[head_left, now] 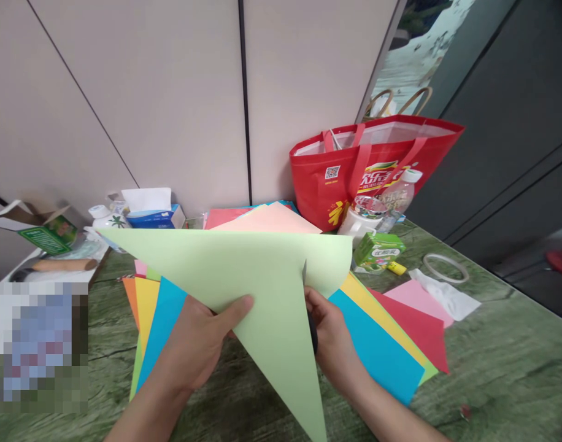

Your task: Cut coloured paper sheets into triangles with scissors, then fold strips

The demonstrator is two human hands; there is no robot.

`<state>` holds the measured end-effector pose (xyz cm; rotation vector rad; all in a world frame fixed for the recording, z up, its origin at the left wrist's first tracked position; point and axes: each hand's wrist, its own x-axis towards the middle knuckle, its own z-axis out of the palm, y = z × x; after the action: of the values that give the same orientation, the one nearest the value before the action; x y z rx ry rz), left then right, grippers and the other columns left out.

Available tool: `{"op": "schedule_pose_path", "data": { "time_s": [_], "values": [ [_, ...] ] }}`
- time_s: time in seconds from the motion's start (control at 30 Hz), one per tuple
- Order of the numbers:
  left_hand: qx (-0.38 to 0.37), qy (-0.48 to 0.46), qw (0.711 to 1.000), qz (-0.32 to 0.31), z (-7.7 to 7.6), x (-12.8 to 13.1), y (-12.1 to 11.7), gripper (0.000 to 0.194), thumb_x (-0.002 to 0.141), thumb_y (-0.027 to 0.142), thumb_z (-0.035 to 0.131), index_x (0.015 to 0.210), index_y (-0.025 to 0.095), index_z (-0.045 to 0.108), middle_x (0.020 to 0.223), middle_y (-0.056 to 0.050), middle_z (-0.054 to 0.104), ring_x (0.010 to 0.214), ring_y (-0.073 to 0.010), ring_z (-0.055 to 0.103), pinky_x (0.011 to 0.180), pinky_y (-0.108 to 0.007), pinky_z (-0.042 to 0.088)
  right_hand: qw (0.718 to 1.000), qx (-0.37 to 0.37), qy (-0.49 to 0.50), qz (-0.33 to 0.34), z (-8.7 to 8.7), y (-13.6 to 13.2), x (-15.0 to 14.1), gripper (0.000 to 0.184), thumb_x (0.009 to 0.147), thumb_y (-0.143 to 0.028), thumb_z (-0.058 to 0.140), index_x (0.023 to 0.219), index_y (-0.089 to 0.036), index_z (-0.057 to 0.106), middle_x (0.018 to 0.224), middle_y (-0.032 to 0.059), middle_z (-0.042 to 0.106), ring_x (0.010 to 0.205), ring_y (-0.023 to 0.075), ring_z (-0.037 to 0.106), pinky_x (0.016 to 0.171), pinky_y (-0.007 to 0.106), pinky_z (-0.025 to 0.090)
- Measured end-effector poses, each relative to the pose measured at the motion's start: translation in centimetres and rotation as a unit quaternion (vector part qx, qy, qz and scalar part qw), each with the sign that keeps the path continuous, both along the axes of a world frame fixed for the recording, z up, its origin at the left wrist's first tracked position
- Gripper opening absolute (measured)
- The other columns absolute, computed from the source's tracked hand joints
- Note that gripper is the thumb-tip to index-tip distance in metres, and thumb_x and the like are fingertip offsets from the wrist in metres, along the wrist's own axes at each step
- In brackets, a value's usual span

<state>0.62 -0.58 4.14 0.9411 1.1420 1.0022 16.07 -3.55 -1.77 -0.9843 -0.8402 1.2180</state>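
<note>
My left hand (199, 341) pinches a large light green sheet of paper (244, 276), thumb on top, and holds it up above the table. My right hand (329, 334) is closed on black-handled scissors (310, 313) at the sheet's right edge, and the blade tip pokes up past the paper. The sheet hides most of the scissors. Under both hands lies a fanned stack of coloured paper (382, 344) in orange, yellow, blue, red and pink.
A red shopping bag (373, 166) stands at the back by the wall, with a plastic bottle (398, 196), a white jar (361, 221) and a small green carton (377, 250) before it. A tape ring (445, 266), tissue box (154, 212) and green table (506, 362) surround them.
</note>
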Motion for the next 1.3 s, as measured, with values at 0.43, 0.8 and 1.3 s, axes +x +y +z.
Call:
{"op": "schedule_pose_path", "data": {
  "time_s": [0.43, 0.8, 1.3],
  "values": [
    [0.005, -0.007, 1.0, -0.002, 0.18, 0.12, -0.09, 0.053, 0.058, 0.028, 0.078, 0.105, 0.018, 0.057, 0.104, -0.011, 0.067, 0.089, -0.0278, 0.063, 0.06, -0.032, 0.055, 1.0, -0.01, -0.011, -0.004, -0.04, -0.23, -0.13, 0.022, 0.064, -0.026, 0.074, 0.084, -0.021, 0.066, 0.078, 0.0015, 0.073, 0.064, 0.0188, 0.065, 0.056, 0.028, 0.052],
    [0.008, 0.003, 1.0, -0.009, 0.04, 0.08, -0.06, 0.051, 0.06, 0.029, 0.076, 0.105, 0.018, 0.056, 0.104, -0.01, 0.066, 0.086, -0.0261, 0.062, 0.06, -0.033, 0.054, 1.0, -0.022, 0.008, -0.005, 0.2, -0.21, -0.19, 0.021, 0.062, -0.027, 0.075, 0.08, -0.02, 0.067, 0.071, -0.0002, 0.073, 0.06, 0.017, 0.065, 0.054, 0.025, 0.051],
    [0.005, -0.019, 1.0, -0.009, 0.1, 0.16, -0.22, 0.043, 0.059, 0.027, 0.076, 0.098, 0.018, 0.061, 0.097, -0.01, 0.069, 0.083, -0.0273, 0.064, 0.059, -0.034, 0.054, 0.999, -0.045, 0.005, -0.007, 0.5, -0.36, -0.3, 0.025, 0.061, -0.035, 0.075, 0.079, -0.019, 0.067, 0.066, 0.001, 0.072, 0.054, 0.0172, 0.063, 0.05, 0.027, 0.05]
  ]
}}
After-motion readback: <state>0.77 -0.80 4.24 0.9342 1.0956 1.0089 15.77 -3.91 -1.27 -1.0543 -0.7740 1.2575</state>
